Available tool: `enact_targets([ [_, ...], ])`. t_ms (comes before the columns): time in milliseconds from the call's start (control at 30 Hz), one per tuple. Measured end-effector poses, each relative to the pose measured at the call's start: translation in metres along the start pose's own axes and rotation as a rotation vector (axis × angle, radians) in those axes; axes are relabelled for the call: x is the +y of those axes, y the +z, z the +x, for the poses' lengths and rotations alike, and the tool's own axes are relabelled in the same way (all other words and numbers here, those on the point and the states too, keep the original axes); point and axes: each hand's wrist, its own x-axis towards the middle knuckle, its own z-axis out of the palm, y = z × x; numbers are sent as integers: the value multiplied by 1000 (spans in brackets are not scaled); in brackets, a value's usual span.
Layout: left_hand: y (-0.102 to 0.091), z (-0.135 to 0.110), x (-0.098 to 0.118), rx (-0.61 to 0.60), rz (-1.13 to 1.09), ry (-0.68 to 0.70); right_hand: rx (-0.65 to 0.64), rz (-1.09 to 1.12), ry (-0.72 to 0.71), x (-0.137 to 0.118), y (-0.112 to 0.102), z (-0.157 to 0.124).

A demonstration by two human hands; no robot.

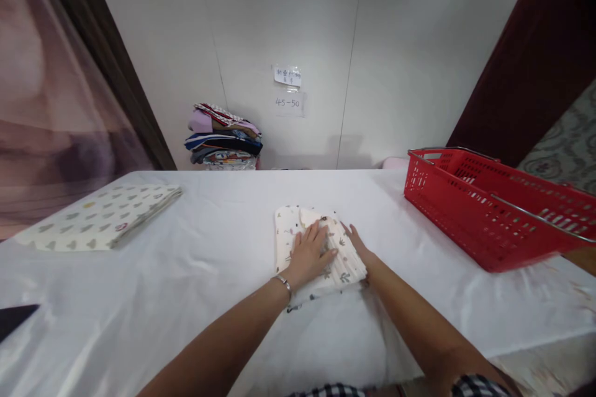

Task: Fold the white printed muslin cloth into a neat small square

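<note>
A small folded cloth (298, 226), cream with little printed figures, lies in the middle of the white-covered table (209, 260). My left hand (310, 254) rests flat on top of it, fingers stretched out and slightly spread, a thin bracelet on the wrist. My right hand (357, 242) lies along the cloth's right edge, fingers extended against the fabric's side; part of it is tucked at the fold. Neither hand lifts the cloth off the table.
A red plastic basket (488, 211) with metal handles stands at the right. A larger folded patterned cloth (100, 217) lies at the left. A stack of folded clothes (223, 136) sits against the back wall under two paper labels (287, 88).
</note>
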Motion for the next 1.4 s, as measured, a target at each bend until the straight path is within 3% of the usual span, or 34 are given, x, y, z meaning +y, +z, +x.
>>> enact_targets([
  [133,12,2,-1,-121,36,19,11,-121,12,28,-14,-1],
  [300,20,7,-4,-118,38,46,121,-36,85,42,-12,-5],
  [400,16,7,-1,-122,16,61,243,54,38,28,-12,-4],
  [467,9,4,2,-100,-10,90,263,33,-89,12,-12,-1],
  [567,-4,-6,0,-13,-48,144,193,-108,-281,-12,-9,6],
  [667,-13,-13,-11,90,-66,117,110,-291,-314,-32,-2,15],
  [767,-13,-17,-29,173,-76,30,86,-350,-270,-45,2,28],
  [867,-6,-21,-44,231,-61,-12,93,-240,-195,-45,-1,46],
  [1067,4,-28,-55,270,-96,-47,255,34,211,-7,-13,71],
  [1200,9,-30,-59,326,-219,-136,233,31,260,9,-13,70],
  [1400,13,-35,-68,403,-573,-396,211,24,255,-2,-16,70],
])
